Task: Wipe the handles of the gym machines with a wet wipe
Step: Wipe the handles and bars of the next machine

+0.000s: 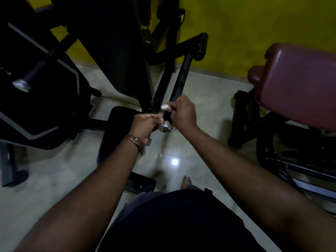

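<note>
A black machine handle point(181, 80) slopes down toward me and ends in a chrome cap point(165, 126). My right hand point(183, 112) curls over the handle just above the cap and pinches a small white wet wipe point(164, 107) against it. My left hand point(145, 123), with a brown watch strap on the wrist, holds the handle's end right beside the chrome cap. The part of the handle under both hands is hidden.
A second black handle with a chrome cap point(21, 85) juts out at the left over a black padded seat point(41, 110). A maroon padded bench point(298, 86) stands at the right. A black seat pad point(118, 128) lies below my hands. Pale tiled floor point(200, 99), yellow wall behind.
</note>
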Demonstrator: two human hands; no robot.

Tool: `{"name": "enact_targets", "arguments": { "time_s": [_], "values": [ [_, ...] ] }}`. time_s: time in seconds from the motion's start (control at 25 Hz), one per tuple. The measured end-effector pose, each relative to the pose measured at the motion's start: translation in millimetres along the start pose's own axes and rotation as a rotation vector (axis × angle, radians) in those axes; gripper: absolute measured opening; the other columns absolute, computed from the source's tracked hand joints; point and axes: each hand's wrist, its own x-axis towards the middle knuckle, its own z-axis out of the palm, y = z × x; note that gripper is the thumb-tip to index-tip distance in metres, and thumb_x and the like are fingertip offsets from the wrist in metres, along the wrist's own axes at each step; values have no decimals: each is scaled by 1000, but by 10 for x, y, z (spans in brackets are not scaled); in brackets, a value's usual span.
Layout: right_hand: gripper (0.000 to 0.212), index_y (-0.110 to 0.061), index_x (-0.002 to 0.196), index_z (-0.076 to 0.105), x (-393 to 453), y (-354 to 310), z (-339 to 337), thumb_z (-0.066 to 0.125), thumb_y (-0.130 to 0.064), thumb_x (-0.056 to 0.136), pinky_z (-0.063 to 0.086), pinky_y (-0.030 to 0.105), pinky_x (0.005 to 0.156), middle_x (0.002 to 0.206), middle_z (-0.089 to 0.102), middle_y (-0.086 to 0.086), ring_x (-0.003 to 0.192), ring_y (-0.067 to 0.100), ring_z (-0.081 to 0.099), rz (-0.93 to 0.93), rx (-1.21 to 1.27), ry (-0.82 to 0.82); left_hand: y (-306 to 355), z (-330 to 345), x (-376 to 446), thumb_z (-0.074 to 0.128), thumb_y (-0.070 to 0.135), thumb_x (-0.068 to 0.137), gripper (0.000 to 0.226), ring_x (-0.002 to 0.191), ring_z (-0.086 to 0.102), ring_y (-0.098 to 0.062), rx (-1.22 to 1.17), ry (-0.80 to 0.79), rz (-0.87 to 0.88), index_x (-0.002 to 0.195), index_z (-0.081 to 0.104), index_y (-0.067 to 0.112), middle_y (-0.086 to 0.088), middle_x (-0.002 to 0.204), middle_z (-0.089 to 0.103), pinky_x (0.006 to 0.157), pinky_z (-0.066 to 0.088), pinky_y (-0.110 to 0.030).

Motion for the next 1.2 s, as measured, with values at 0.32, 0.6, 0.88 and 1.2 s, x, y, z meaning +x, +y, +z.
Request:
{"name": "enact_targets", "arguments": {
  "time_s": [0.32,0.6,0.88,1.2],
  "values": [
    [8,-16,84,75,-478,79,78,71,-11,82,36,8,64,83,61,2,74,8,55,119,323,80,36,-8,-25,62,-12,82,19,61,66,-12,61,-16,-22,100,69,-6,-14,79,68,55,52,-17],
    [17,-7,85,63,200,84,341,56,7,91,47,15,57,85,67,12,71,17,58,899,1019,388,117,-11,17,68,-10,80,20,70,65,-16,225,2,40,99,71,-4,-17,83,68,63,54,-18],
    [20,1,101,56,-44,211,401,37,4,99,55,27,47,69,67,15,51,21,65,1075,1670,-243,124,37,16,67,-12,80,15,60,66,-10,225,31,37,88,72,0,-10,74,70,61,54,-18],
    [23,-8,93,56,-128,334,232,45,12,95,40,19,43,75,60,13,48,12,53,1005,1434,-197,-17,27,73,69,-5,80,18,76,57,-24,139,93,-31,78,78,11,-13,76,71,74,41,-35]
  ]
}}
